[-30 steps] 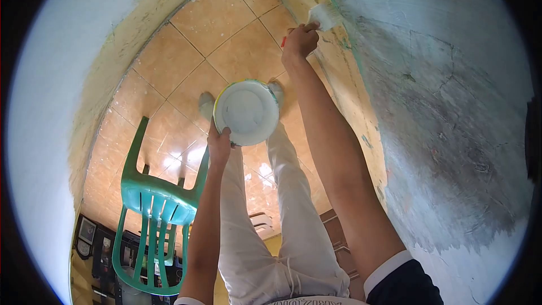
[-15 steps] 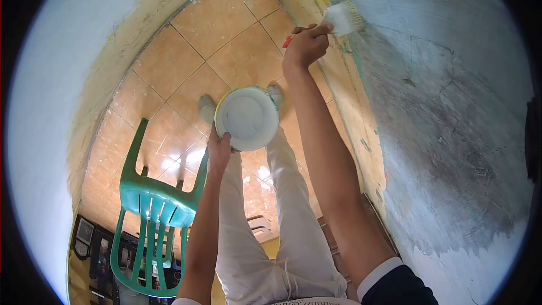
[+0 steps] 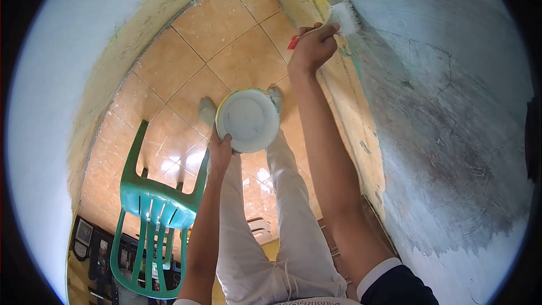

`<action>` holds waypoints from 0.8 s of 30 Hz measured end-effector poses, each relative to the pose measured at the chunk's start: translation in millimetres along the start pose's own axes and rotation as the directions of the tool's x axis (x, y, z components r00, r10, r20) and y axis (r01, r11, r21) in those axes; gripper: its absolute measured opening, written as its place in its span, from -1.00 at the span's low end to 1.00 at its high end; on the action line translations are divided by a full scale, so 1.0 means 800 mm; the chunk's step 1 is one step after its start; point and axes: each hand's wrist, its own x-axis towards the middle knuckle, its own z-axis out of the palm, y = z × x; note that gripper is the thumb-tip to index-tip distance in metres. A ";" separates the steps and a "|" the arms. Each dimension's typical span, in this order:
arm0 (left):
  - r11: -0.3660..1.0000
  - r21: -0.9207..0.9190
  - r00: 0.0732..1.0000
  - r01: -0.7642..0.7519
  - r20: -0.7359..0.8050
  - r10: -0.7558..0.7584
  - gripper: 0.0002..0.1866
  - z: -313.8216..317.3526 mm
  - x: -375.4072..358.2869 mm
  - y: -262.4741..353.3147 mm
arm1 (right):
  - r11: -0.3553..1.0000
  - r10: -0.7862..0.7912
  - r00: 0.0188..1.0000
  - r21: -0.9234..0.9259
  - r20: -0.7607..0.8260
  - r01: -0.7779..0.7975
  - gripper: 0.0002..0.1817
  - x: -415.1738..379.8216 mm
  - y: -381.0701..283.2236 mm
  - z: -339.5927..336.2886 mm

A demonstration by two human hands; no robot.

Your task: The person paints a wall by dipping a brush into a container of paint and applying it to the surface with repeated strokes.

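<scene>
My left hand [image 3: 221,148] grips the near left rim of a paint bucket [image 3: 274,121], its thumb over the edge. White paint [image 3: 245,117] lies inside, and yellow and green smears mark the outer rim. Up at the right, my right hand [image 3: 314,48] is closed around the handle of a wide paintbrush [image 3: 342,18], whose red handle end pokes out behind the fingers. The white-coated bristles touch the right wall [image 3: 429,79], which is patchy grey and bluish white. Part of the handle is hidden by my fingers.
A green plastic chair [image 3: 155,197] stands at my left. Orange floor tiles [image 3: 226,39] carry white paint specks. Another pale wall [image 3: 51,113] curves along the left. Framed pictures and dark items [image 3: 101,254] are at the lower left.
My right hand and the paintbrush have shifted slightly right and down along the wall, and the bristles now look bent against it. The bucket and my left hand have barely moved.
</scene>
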 end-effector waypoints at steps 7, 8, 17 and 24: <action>1.000 -0.007 1.000 0.011 -0.008 -0.011 -0.26 -0.001 0.002 0.001 | 0.993 0.104 0.992 -0.044 -0.077 -0.107 -0.37 0.026 0.038 0.024; 1.000 -0.008 1.000 0.006 -0.007 -0.006 -0.26 0.000 0.002 0.001 | 0.980 0.186 0.979 -0.062 -0.080 -0.191 -0.38 0.039 0.049 0.024; 0.999 0.025 0.999 0.027 -0.021 -0.027 -0.27 -0.008 -0.002 0.007 | 0.988 0.155 0.988 0.007 -0.017 -0.155 -0.39 0.033 0.012 0.009; 0.999 0.034 1.000 0.010 -0.029 -0.009 -0.26 -0.008 0.006 0.015 | 0.973 -0.198 0.980 -0.120 -0.010 0.196 -0.35 0.006 0.032 0.002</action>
